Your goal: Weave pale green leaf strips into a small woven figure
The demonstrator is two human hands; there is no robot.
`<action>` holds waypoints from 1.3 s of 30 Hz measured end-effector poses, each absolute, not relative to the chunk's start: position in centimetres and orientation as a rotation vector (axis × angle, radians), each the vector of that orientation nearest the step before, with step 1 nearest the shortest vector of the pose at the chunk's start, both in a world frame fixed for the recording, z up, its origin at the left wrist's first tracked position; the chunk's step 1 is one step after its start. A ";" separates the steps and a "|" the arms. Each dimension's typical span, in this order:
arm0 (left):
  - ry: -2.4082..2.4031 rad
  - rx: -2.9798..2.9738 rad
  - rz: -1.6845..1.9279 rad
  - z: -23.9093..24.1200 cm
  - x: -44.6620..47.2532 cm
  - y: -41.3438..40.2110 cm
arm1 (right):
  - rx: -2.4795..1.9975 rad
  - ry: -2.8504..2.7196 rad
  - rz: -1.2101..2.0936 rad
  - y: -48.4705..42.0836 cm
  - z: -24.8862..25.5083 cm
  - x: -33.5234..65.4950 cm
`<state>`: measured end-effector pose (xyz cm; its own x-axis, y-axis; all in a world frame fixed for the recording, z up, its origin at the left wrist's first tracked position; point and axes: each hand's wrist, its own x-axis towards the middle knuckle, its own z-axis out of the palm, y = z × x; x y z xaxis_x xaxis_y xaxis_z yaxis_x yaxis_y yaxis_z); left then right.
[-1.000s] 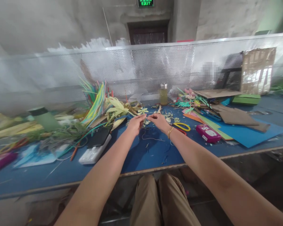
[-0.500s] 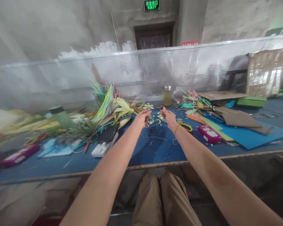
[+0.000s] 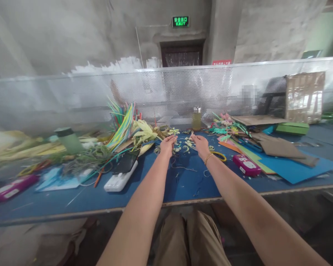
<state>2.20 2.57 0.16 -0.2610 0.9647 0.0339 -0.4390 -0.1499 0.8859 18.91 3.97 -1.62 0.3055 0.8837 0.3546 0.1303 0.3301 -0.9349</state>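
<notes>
My left hand (image 3: pixel 168 145) is closed in a pinch over the middle of the blue table. From its fingertips stands a small pale yellow-green flower-like piece (image 3: pixel 174 132) with narrow strips spreading out. A short gap to the right, my right hand (image 3: pixel 201 145) also pinches, its fingertips on a small pale scrap (image 3: pixel 192 135). Between and below the hands lie pale curled scraps (image 3: pixel 186 148). Dried corn husks (image 3: pixel 144 131) lie left of my left hand. Beside my right wrist rest yellow-handled scissors (image 3: pixel 219 156), their blades hidden.
Left are colored pipe cleaners (image 3: pixel 124 125), a white power bank (image 3: pixel 120 179), a green bottle (image 3: pixel 70 141) and a purple pack (image 3: pixel 12 189). A clear bottle (image 3: pixel 196 120) stands behind. Right are a magenta pack (image 3: pixel 246 165), blue sheet (image 3: pixel 296 168) and cardboard (image 3: pixel 279 146). A perforated screen (image 3: pixel 194 87) backs the table.
The view has tilted up a little, so the table sits lower in the picture. Both hands keep their pinches, nearly in place. A blurred shape at the left edge is gone.
</notes>
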 end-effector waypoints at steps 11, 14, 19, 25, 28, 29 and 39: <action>0.908 0.802 1.451 -0.5 4.6 2.6 | -0.950 -1.259 0.890 2.4 -1.1 17.5; 0.912 0.823 1.436 -0.8 5.3 2.6 | -0.906 -1.189 1.060 2.0 -1.0 16.8; 0.914 0.899 1.387 -0.6 5.5 2.1 | -0.927 -1.073 1.199 2.0 -0.8 16.8; 0.983 1.017 1.472 0.7 3.9 2.0 | -0.922 -1.091 1.120 2.1 -0.9 17.0; 0.957 1.041 1.440 0.7 3.6 2.1 | -0.940 -1.197 1.126 1.8 -0.8 16.8; 0.950 1.045 1.424 0.6 3.6 2.1 | -0.953 -1.234 1.131 1.6 -0.8 16.7; 0.894 1.073 1.433 0.1 3.6 2.5 | -0.844 -1.143 1.284 1.8 -0.6 16.8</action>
